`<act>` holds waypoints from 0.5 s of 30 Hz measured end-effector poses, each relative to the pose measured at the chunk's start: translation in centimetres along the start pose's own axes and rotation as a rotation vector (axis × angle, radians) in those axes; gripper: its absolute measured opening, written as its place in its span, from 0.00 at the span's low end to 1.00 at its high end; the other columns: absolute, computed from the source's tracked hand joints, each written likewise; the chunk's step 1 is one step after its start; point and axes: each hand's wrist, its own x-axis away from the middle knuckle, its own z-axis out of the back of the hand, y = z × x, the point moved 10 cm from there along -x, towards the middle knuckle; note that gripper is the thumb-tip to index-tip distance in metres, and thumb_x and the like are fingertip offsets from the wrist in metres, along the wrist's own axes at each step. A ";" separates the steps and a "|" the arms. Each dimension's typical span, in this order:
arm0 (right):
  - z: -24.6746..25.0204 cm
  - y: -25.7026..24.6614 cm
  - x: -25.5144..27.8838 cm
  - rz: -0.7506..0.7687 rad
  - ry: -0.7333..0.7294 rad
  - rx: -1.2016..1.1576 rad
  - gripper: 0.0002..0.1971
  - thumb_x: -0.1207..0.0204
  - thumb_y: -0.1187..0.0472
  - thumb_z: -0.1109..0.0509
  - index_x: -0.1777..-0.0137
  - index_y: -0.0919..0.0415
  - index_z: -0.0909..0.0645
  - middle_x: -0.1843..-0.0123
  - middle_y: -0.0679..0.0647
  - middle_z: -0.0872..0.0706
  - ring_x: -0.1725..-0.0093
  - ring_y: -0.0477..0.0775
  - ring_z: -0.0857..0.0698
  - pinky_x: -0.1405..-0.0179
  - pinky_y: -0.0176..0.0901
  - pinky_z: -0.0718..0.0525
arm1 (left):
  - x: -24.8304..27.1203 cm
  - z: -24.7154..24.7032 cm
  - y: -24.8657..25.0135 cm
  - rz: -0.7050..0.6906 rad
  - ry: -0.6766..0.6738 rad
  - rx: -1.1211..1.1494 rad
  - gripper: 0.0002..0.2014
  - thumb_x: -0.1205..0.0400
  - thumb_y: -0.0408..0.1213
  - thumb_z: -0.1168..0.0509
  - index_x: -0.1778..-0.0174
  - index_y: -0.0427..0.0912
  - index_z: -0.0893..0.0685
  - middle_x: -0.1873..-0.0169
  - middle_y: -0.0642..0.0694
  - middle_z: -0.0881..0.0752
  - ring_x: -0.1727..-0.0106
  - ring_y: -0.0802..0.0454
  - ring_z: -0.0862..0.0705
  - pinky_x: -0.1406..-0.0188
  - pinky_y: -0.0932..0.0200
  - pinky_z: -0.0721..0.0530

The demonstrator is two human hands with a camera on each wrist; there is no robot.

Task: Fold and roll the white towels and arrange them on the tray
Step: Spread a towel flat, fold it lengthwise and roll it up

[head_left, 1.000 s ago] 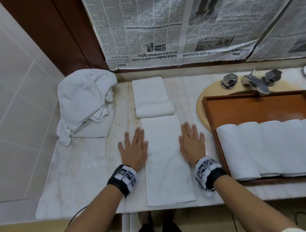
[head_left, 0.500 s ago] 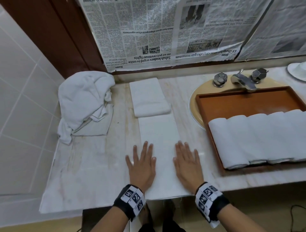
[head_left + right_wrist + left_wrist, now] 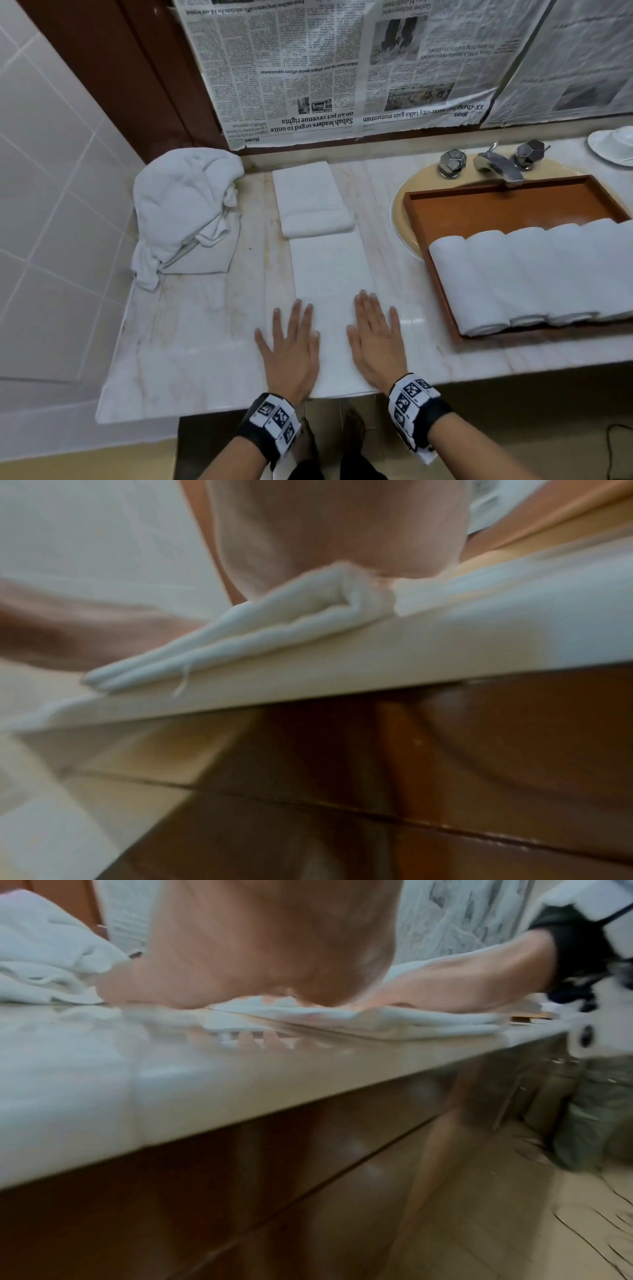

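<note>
Folded towel strip [image 3: 330, 308] pressed flat at counter edge [image 3: 191, 387] by left hand [image 3: 291, 353], right hand [image 3: 375, 342]; fingers straight, nothing grasped.

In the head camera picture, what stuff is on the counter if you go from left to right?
Crumpled towel pile → long folded towel → sink → wooden tray of rolled towels.

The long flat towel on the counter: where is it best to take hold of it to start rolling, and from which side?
Probably the near short edge of the long towel, at its two corners by the counter front, coming from the person's own side. That end lies free at the edge, and the left hand and right hand rest flat there. The far end meets a folded towel.
</note>
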 end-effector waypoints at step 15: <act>-0.7 -0.6 -3.4 0.098 -0.077 0.038 0.37 0.20 0.39 0.72 0.14 0.55 0.65 0.13 0.46 0.65 0.15 0.43 0.67 0.18 0.52 0.70 | -3.0 -0.1 0.2 -0.009 0.002 -0.102 0.27 0.10 0.58 0.60 0.13 0.62 0.46 0.14 0.65 0.46 0.12 0.43 0.47 0.23 0.23 0.63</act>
